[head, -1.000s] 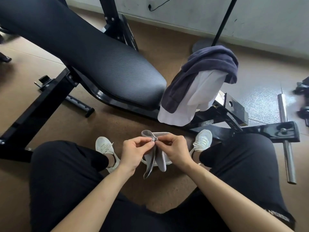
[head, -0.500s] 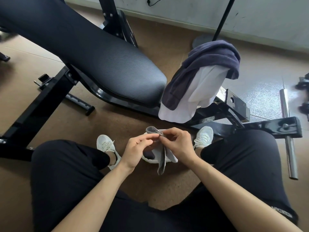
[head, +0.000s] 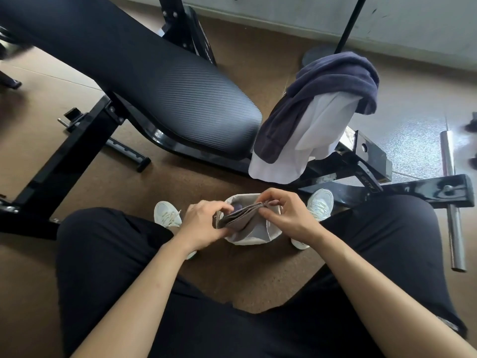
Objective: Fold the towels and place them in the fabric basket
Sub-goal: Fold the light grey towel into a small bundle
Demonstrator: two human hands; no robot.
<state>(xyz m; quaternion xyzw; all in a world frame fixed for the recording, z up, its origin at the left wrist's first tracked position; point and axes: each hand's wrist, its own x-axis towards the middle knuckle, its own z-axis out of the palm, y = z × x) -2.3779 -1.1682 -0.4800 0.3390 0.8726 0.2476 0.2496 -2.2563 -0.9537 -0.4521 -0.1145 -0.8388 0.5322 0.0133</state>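
A small grey towel (head: 241, 215), folded into a flat bundle, lies crosswise between my two hands, right above the white fabric basket (head: 254, 240) that stands on the floor between my feet. My left hand (head: 204, 223) grips the towel's left end. My right hand (head: 284, 215) pinches its right end from above. Something dark shows inside the basket beneath the towel. A dark navy towel (head: 327, 94) and a white towel (head: 309, 140) hang draped over the end of the bench frame, beyond my hands.
A black padded weight bench (head: 144, 83) slants across the left and middle, its steel frame (head: 371, 161) reaching toward my right knee. A chrome bar (head: 451, 197) lies on the floor at right. A stand's pole and round base (head: 322, 51) sit near the wall.
The grey towel hung as a narrow strip pinched at its top; now it is folded shorter and held crosswise over the basket. Both hands moved slightly apart, one to each end.
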